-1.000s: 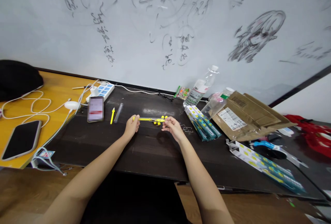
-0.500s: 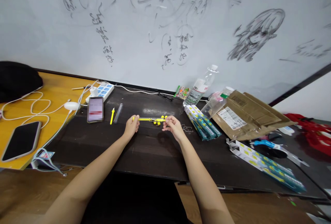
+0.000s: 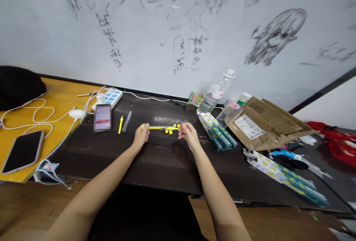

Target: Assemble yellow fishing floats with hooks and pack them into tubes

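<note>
My left hand point(image 3: 141, 136) pinches the left end of a thin yellow pen point(image 3: 159, 128) held level just above the dark desk point(image 3: 155, 163). At the pen's right end, my right hand point(image 3: 188, 134) has its fingers curled close; what they grip is too small to make out. A few small yellow caps point(image 3: 170, 131) lie on the desk just behind the pen. Further left lie a loose yellow pen part point(image 3: 120, 124) and a clear tube point(image 3: 127, 121).
Green-and-yellow pen boxes point(image 3: 219, 133) lie to the right, with more point(image 3: 289, 178) at the desk's right edge. Water bottle point(image 3: 217, 93), cardboard parcel point(image 3: 261, 124), phone point(image 3: 102, 117), power strip point(image 3: 109, 97), second phone point(image 3: 22, 151) on the yellow table, whiteboard wall behind.
My right hand has slid slightly right along the pen toward its end. The left hand and pen stay almost still.
</note>
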Demonstrator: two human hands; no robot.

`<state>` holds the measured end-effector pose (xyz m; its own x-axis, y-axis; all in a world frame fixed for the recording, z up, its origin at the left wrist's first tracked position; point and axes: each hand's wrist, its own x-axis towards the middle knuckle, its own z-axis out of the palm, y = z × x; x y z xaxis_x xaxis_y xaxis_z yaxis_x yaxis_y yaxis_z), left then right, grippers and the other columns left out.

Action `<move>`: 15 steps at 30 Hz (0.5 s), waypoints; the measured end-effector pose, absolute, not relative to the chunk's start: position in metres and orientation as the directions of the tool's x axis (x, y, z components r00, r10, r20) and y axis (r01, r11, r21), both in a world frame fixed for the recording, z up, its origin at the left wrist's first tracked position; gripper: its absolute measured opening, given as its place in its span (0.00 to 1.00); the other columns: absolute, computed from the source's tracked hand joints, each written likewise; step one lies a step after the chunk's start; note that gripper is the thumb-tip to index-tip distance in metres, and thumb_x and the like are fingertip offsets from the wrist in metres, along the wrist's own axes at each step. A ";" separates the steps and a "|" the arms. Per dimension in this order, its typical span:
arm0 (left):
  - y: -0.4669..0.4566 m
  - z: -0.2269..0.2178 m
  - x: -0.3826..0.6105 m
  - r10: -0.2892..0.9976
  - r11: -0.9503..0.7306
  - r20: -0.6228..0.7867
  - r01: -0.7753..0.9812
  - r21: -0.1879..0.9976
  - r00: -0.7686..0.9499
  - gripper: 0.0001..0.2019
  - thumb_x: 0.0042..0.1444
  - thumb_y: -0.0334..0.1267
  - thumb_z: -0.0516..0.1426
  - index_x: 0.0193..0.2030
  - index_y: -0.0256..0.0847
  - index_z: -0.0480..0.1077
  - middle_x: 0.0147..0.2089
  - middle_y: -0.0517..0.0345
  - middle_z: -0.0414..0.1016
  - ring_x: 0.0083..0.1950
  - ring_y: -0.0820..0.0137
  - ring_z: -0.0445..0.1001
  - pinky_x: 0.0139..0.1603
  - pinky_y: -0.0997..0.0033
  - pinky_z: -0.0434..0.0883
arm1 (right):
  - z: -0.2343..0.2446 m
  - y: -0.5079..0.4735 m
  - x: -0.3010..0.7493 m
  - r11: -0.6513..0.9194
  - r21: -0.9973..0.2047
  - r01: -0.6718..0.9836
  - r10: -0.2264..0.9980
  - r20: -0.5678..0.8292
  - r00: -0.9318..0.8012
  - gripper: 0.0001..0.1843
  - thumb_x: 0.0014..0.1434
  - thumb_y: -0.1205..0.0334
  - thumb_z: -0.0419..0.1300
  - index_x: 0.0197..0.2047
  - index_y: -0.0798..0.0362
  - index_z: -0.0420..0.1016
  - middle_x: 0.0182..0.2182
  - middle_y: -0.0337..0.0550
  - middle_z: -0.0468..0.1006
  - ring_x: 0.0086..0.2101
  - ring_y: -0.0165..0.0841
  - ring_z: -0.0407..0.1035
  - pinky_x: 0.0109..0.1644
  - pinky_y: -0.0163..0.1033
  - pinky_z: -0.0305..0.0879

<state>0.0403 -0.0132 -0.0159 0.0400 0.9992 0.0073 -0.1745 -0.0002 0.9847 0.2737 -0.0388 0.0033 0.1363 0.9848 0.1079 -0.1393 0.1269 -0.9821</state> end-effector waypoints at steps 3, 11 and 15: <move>-0.013 -0.015 0.039 1.000 -0.022 0.021 -0.193 0.981 -0.005 0.17 0.55 0.50 0.52 0.25 0.42 0.52 0.16 0.72 0.50 0.12 0.82 0.49 0.12 0.82 0.51 | 0.001 -0.033 0.294 0.210 -0.974 0.087 0.875 0.226 0.427 0.14 0.50 0.50 0.60 0.33 0.51 0.67 0.26 0.37 0.71 0.25 0.29 0.65 0.27 0.35 0.65; -0.015 -0.010 0.039 0.995 -0.037 0.014 -0.225 0.974 -0.102 0.17 0.55 0.49 0.52 0.25 0.42 0.51 0.16 0.72 0.51 0.13 0.82 0.49 0.11 0.82 0.51 | -0.013 -0.032 0.289 0.349 -0.694 0.630 0.850 0.517 0.098 0.08 0.56 0.57 0.59 0.38 0.49 0.75 0.37 0.45 0.74 0.40 0.39 0.67 0.50 0.48 0.64; -0.015 -0.008 0.040 0.995 -0.033 0.011 -0.229 0.973 -0.099 0.18 0.55 0.50 0.52 0.25 0.42 0.50 0.16 0.72 0.50 0.12 0.82 0.49 0.11 0.82 0.50 | -0.021 -0.026 0.262 0.364 -0.682 0.634 0.891 0.454 -0.023 0.14 0.62 0.57 0.56 0.49 0.50 0.71 0.49 0.47 0.71 0.46 0.36 0.69 0.50 0.46 0.68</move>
